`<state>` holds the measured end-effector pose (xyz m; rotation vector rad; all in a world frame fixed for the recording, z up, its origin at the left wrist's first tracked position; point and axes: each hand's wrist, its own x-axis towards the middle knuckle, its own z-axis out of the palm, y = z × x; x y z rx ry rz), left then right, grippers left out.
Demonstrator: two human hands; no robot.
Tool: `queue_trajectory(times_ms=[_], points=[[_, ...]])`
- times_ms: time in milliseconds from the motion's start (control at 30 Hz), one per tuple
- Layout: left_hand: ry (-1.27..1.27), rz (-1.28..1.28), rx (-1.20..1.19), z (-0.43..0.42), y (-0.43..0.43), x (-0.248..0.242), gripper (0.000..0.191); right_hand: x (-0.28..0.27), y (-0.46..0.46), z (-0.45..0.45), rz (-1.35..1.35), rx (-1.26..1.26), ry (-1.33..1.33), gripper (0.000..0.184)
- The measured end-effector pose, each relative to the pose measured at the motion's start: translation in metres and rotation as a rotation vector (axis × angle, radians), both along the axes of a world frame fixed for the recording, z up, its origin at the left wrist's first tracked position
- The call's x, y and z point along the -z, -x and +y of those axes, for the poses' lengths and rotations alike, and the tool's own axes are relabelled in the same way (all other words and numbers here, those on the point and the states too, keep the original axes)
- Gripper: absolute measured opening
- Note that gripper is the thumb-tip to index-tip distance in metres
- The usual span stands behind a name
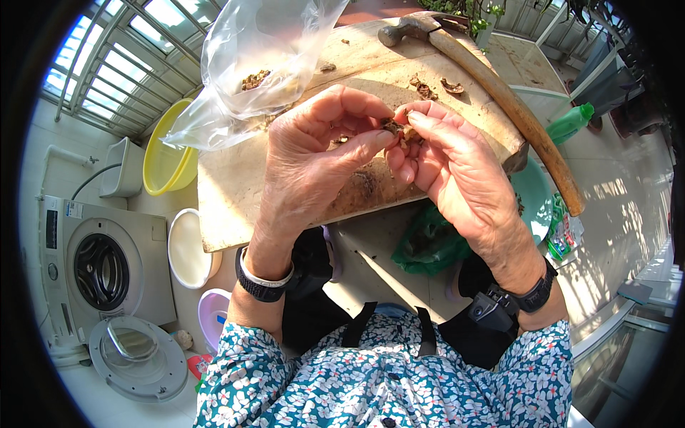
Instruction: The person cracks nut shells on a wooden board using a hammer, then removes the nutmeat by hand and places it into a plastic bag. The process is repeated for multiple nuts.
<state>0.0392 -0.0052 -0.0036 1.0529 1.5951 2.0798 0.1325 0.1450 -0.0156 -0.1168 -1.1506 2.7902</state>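
Observation:
Above a thick wooden board (pixel 230 214), my two hands meet with their fingertips together. My left hand (pixel 321 144) pinches a dark piece of cracked nutshell (pixel 392 126), likely walnut. Between the fingers of my right hand (pixel 455 150) is a paler bit of the nut (pixel 411 134), partly hidden by the fingertips. Broken shell pieces (pixel 425 91) lie on the board just beyond my hands, with a curved shell half (pixel 452 86) to their right. A claw hammer (pixel 495 93) rests along the board's right side, its wooden handle reaching past the edge.
A clear plastic bag (pixel 257 43) with nut pieces (pixel 256 80) lies at the board's far left. Below the board sits a green plastic bag (pixel 428 241); a light green basin (pixel 535 198) stands right. Yellow (pixel 170 155) and white (pixel 191 249) basins stand left, near an open washing machine (pixel 107 257).

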Motion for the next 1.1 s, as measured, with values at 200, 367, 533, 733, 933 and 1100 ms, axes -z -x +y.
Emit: queue_trajectory(times_ms=[200,367,533,733,933,1100], points=[[0.057,0.099,-0.077,0.0013,-0.0021,-0.0008,0.019,-0.0008,-0.0009,-0.0017,0.054,-0.064,0.01,0.021],[0.082,0.258,-0.107,0.0036,-0.0026,0.0001,0.017,-0.0008,-0.0021,-0.002,-0.017,-0.027,-0.032,0.016],[-0.026,0.031,-0.022,0.004,-0.0025,0.001,0.015,0.0,0.0008,0.0034,-0.011,-0.046,0.008,0.015],[-0.014,0.088,-0.07,0.0039,-0.0013,0.0023,0.013,-0.0032,0.0,0.0025,-0.016,-0.015,0.0,0.016],[0.15,0.244,-0.249,0.0029,0.0015,0.0016,0.01,-0.0047,0.0042,0.0021,-0.042,0.016,-0.001,0.018],[0.207,0.275,-0.242,0.0015,0.0053,-0.0011,0.017,-0.0048,0.0055,0.0035,-0.033,0.002,0.014,0.017]])
